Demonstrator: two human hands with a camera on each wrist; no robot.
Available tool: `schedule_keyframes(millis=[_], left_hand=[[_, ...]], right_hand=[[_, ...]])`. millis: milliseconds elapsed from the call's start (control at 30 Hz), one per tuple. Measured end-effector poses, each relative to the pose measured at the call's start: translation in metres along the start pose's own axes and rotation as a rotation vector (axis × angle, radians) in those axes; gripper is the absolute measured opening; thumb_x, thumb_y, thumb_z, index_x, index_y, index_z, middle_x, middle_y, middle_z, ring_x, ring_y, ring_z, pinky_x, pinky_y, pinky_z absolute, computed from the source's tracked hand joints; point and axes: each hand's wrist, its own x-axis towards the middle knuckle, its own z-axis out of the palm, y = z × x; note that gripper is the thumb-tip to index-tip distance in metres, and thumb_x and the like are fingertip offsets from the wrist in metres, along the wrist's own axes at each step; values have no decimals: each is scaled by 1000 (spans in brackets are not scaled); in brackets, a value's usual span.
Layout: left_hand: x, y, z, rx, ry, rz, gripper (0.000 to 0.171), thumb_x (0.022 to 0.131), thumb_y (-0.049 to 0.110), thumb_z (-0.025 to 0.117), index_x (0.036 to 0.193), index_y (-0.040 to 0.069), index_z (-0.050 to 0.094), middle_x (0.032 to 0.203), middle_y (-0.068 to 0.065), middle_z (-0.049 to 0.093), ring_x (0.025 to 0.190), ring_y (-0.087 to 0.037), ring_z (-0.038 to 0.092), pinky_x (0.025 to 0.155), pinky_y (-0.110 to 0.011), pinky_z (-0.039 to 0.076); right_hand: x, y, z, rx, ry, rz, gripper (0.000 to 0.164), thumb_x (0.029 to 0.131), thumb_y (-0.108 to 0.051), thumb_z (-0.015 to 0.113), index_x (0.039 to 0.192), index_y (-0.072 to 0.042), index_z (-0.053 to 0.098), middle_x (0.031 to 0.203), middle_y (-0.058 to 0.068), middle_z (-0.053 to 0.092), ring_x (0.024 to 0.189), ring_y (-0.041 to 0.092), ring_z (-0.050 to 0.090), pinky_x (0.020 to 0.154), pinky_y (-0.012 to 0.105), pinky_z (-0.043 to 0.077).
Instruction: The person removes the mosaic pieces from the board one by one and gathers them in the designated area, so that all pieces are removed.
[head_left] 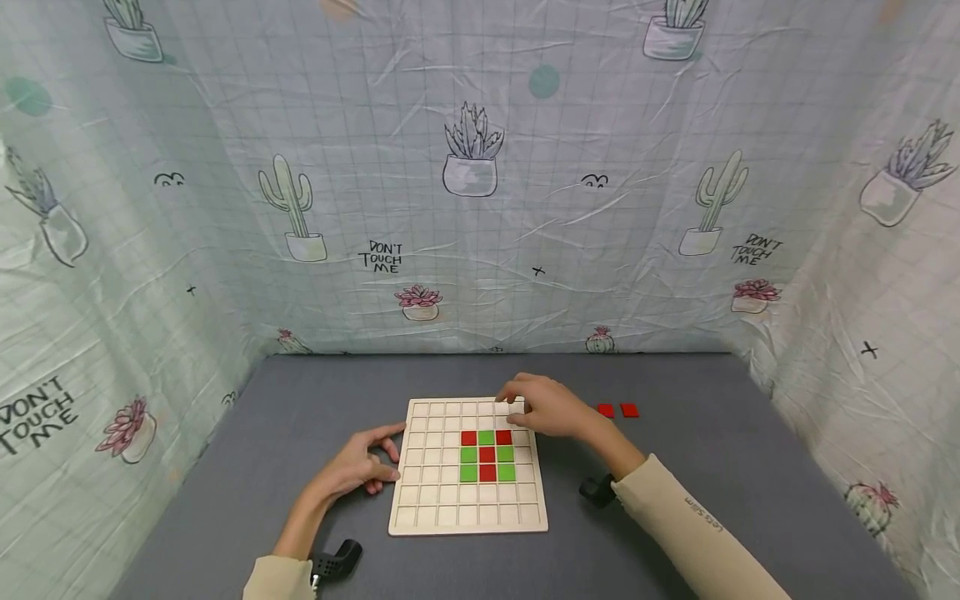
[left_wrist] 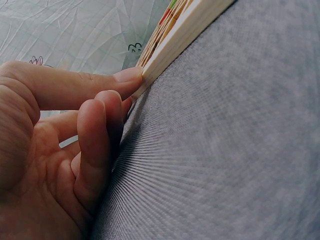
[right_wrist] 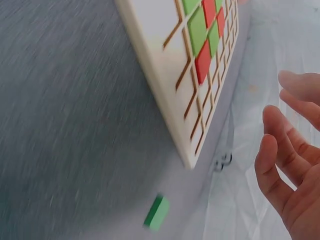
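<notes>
A square wooden grid board (head_left: 468,529) lies on the grey table, with red tiles (head_left: 487,455) and green tiles (head_left: 468,455) set in a three-by-three block. My left hand (head_left: 351,467) rests at the board's left edge, index finger and thumb touching it while the other fingers bend in. Over the far right corner of the board is my right hand (head_left: 551,407), its fingers loosely bent and apart. In the right wrist view nothing shows between those fingers. A loose green tile (right_wrist: 157,213) lies on the table near a board corner there; the hand hides it from the head view.
Two loose red tiles (head_left: 617,410) lie on the table (head_left: 675,467) to the right, beyond the right forearm. A cloth printed with potted plants (head_left: 472,150) hangs behind the table and along both sides. Each wrist wears a black camera (head_left: 337,560).
</notes>
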Motion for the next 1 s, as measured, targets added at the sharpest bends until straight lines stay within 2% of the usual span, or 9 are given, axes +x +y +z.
schedule_keyframes(millis=[133, 333, 467, 733, 1000], left_hand=[[1, 0, 1, 11, 1, -2, 85, 81, -1, 78, 156, -4, 40, 97, -15, 60, 51, -9, 57, 46, -27, 53], [1, 0, 1, 12, 0, -3, 84, 81, -1, 78, 156, -3, 40, 97, -15, 59, 51, -10, 57, 46, -27, 53], [0, 1, 0, 13, -3, 6, 85, 81, -2, 78, 156, -5, 39, 98, -20, 59, 51, -9, 57, 45, -27, 53], [0, 1, 1, 10, 0, -8, 85, 81, -2, 78, 156, -3, 40, 98, -16, 59, 49, -9, 55, 46, -27, 53], [-1, 1, 1, -1, 2, -3, 85, 80, -3, 78, 156, -3, 40, 98, -17, 58, 49, -10, 56, 46, -27, 53]], right_hand=[[10, -10, 8, 23, -31, -9, 30, 96, -18, 71, 125, -12, 73, 115, 8, 69, 80, 10, 62, 71, 28, 52], [23, -17, 23, 54, -72, -34, 29, 97, -18, 70, 125, -12, 73, 114, 5, 69, 78, 8, 62, 66, 25, 51], [30, -18, 33, 65, -107, -24, 28, 97, -20, 71, 124, -12, 73, 112, 6, 69, 77, 7, 63, 68, 25, 51], [35, -18, 44, 44, -144, -3, 24, 96, -21, 72, 119, -15, 76, 109, 1, 71, 83, 9, 63, 76, 27, 53], [37, -21, 49, 3, -150, -24, 22, 95, -20, 74, 116, -14, 78, 108, 1, 73, 94, 14, 66, 78, 25, 53]])
